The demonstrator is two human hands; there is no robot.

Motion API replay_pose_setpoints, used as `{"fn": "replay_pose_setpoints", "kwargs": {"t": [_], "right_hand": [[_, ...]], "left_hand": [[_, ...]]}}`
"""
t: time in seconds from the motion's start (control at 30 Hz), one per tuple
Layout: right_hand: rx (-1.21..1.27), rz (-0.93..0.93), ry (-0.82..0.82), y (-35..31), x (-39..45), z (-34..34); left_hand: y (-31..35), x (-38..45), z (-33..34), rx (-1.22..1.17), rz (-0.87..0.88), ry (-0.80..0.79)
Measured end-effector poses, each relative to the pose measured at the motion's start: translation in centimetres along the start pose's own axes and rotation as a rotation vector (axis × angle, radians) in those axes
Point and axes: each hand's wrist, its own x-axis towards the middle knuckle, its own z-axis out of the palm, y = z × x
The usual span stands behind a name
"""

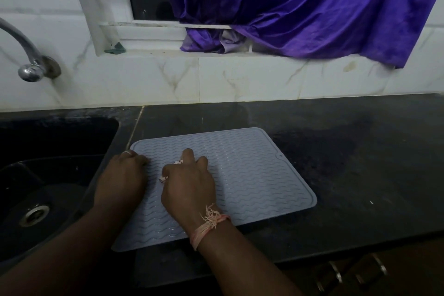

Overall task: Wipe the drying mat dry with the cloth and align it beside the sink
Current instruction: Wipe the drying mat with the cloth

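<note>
Plainly, the right hand lies on the drying mat with its fingers curled down over a small wad of pale cloth, bits of which peep out between the knuckles and beside the thumb. A frayed thread band circles that wrist. The left hand rests on the mat's near-left part, its fingers bent and pressed onto the ribbed surface close to the left edge; whether they pinch the rim or merely pin it down cannot be told. A ring shows on one of them.

The mat, pale blue-grey with wavy ridges, lies flat on the dark tabletop, slightly skewed, its left edge just beside the black sink, whose drain sits lower left. A tap juts from the tiled wall, and a purple curtain hangs over the window sill.

By my judgement, wiping is the step in hand: one hand steadies, the other bears the cloth. Next it calls for sweeping the cloth across the untouched right and far portions, following the ridges, then squaring the mat's left edge parallel to the sink's rim.
</note>
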Motion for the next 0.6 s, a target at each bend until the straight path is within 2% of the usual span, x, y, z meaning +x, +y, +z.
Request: {"fn": "replay_pose_setpoints", "kwargs": {"t": [0.27, 0.47, 0.6], "right_hand": [[-0.157, 0.233, -0.072, 5.6, 0.6, -4.0], [-0.254, 0.400, -0.011, 11.1, 0.7, -6.7], [-0.332, 0.487, 0.007, 12.1, 1.0, -7.6]], "left_hand": [[0.3, 0.0, -0.5, 0.004, -0.034, -0.011], [0.1, 0.1, -0.3, -0.003, -0.042, -0.006], [0.2, -0.1, -0.4, -0.019, -0.046, -0.003]]}}
